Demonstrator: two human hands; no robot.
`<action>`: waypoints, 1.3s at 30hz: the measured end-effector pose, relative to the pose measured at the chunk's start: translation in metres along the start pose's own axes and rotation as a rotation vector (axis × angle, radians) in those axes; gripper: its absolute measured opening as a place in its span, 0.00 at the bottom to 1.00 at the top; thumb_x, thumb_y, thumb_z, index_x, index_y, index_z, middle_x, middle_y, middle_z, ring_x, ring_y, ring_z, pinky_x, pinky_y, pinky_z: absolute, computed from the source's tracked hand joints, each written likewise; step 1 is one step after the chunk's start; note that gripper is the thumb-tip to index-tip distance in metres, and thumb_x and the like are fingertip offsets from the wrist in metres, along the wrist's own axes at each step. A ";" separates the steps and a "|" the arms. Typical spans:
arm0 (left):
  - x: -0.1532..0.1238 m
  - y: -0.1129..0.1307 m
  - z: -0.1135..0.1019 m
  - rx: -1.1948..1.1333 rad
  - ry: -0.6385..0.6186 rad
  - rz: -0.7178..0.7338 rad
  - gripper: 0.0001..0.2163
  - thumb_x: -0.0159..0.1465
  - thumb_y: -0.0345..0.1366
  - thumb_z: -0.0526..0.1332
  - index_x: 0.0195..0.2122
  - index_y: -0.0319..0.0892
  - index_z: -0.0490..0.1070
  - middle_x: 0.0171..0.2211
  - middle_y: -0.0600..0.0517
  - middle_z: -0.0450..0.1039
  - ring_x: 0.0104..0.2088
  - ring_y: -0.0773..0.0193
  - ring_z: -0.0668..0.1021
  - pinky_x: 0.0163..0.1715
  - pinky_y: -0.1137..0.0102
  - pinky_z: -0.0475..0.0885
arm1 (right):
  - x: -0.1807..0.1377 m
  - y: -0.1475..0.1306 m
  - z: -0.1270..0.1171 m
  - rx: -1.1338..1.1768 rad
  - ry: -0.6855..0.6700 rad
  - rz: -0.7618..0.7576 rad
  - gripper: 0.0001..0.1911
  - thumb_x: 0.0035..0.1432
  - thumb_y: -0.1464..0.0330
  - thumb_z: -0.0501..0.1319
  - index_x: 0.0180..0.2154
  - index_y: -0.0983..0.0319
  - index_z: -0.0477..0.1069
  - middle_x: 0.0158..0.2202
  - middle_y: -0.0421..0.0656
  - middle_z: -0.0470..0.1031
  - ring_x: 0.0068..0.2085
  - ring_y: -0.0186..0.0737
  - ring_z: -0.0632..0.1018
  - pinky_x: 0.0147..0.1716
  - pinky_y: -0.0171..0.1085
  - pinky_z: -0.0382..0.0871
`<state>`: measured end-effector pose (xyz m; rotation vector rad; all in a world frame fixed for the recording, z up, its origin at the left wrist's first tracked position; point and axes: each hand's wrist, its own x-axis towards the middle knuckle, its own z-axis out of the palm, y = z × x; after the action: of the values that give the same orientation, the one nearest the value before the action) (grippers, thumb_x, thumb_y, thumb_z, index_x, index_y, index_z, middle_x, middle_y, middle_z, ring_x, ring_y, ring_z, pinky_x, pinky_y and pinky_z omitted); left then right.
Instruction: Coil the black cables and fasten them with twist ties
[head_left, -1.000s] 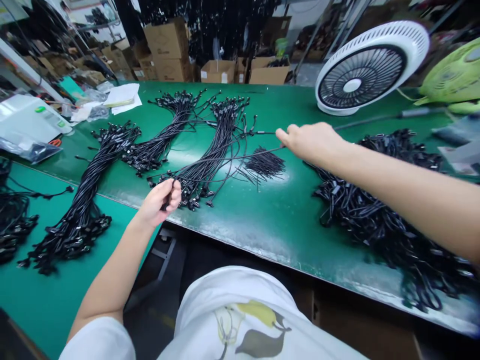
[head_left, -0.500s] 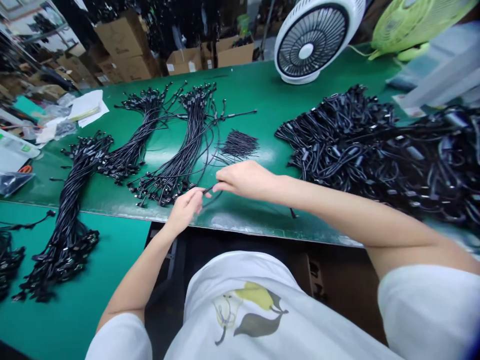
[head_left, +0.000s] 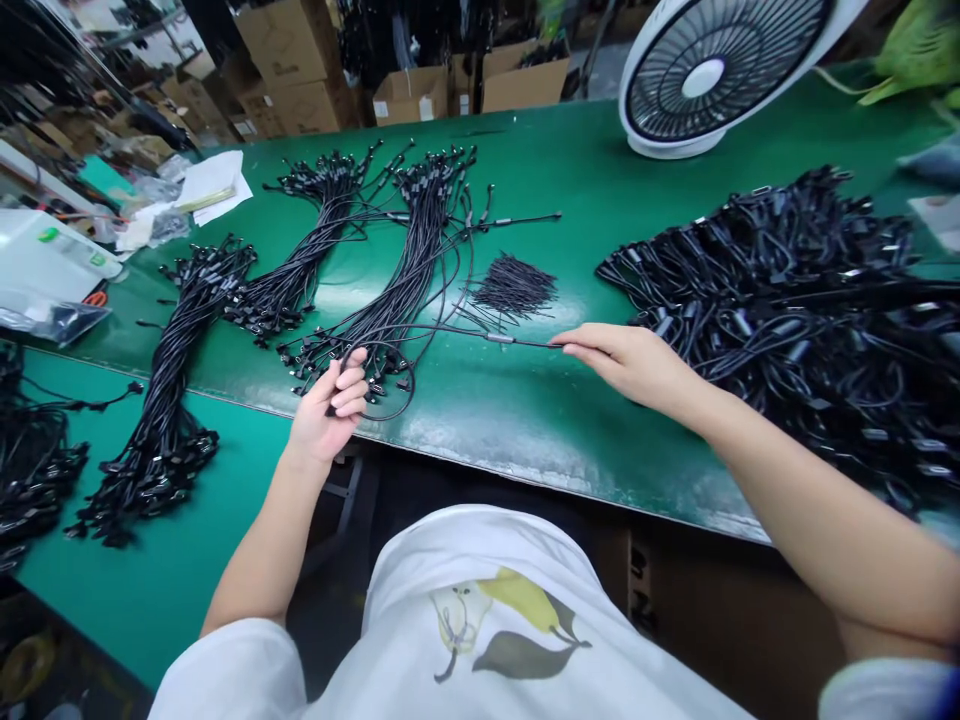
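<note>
A black cable (head_left: 529, 343) with a grey sleeve near one end stretches between my two hands above the green table. My right hand (head_left: 611, 358) pinches its right end between thumb and fingers. The fingers of my left hand (head_left: 335, 400) are curled round the other part, and a loop of the cable hangs beside them. Just behind my left hand lies a bundle of black cables (head_left: 409, 265) with small connectors at both ends. A small pile of thin black ties (head_left: 517, 285) lies beyond the stretched cable.
Two more cable bundles, a middle one (head_left: 322, 230) and a left one (head_left: 176, 370), lie on the green table (head_left: 480, 430). At right is a large heap of looped cables (head_left: 787, 310). A white fan (head_left: 701, 80) stands at the back, papers (head_left: 214, 187) at the back left.
My hands, close together before, have moved apart, the right one rightward and the left one leftward, drawing the cable out between them. The view has shifted somewhat to the left.
</note>
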<state>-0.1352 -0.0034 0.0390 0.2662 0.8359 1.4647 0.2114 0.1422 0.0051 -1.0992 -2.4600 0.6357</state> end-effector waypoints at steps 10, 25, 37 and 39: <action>0.006 -0.009 0.010 0.095 0.000 -0.019 0.10 0.65 0.23 0.55 0.45 0.34 0.73 0.26 0.57 0.61 0.19 0.81 0.62 0.20 0.85 0.62 | 0.009 0.004 -0.005 -0.059 0.101 -0.011 0.19 0.65 0.61 0.51 0.45 0.59 0.77 0.45 0.47 0.80 0.47 0.48 0.79 0.47 0.44 0.71; 0.025 -0.062 0.029 0.509 -0.060 0.249 0.15 0.64 0.50 0.61 0.39 0.43 0.70 0.38 0.49 0.77 0.41 0.63 0.80 0.44 0.66 0.75 | -0.013 -0.095 0.026 -0.303 -0.533 -0.380 0.13 0.67 0.69 0.52 0.34 0.63 0.73 0.32 0.46 0.79 0.31 0.38 0.77 0.25 0.35 0.53; 0.013 -0.081 0.042 0.580 -0.194 0.095 0.16 0.61 0.51 0.63 0.32 0.42 0.71 0.19 0.58 0.58 0.20 0.70 0.62 0.22 0.72 0.60 | 0.016 -0.086 0.066 0.757 0.142 0.006 0.14 0.63 0.57 0.56 0.36 0.61 0.66 0.34 0.42 0.72 0.37 0.38 0.72 0.38 0.37 0.65; 0.013 -0.091 0.045 0.519 -0.177 0.016 0.19 0.62 0.54 0.62 0.29 0.41 0.71 0.22 0.54 0.63 0.23 0.68 0.67 0.25 0.71 0.64 | 0.009 -0.092 0.089 1.033 0.114 0.197 0.17 0.65 0.55 0.52 0.31 0.60 0.63 0.25 0.36 0.64 0.27 0.33 0.67 0.29 0.34 0.61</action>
<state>-0.0387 0.0105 0.0089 0.7814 1.0592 1.1975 0.1061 0.0720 -0.0177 -0.8679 -1.5226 1.5875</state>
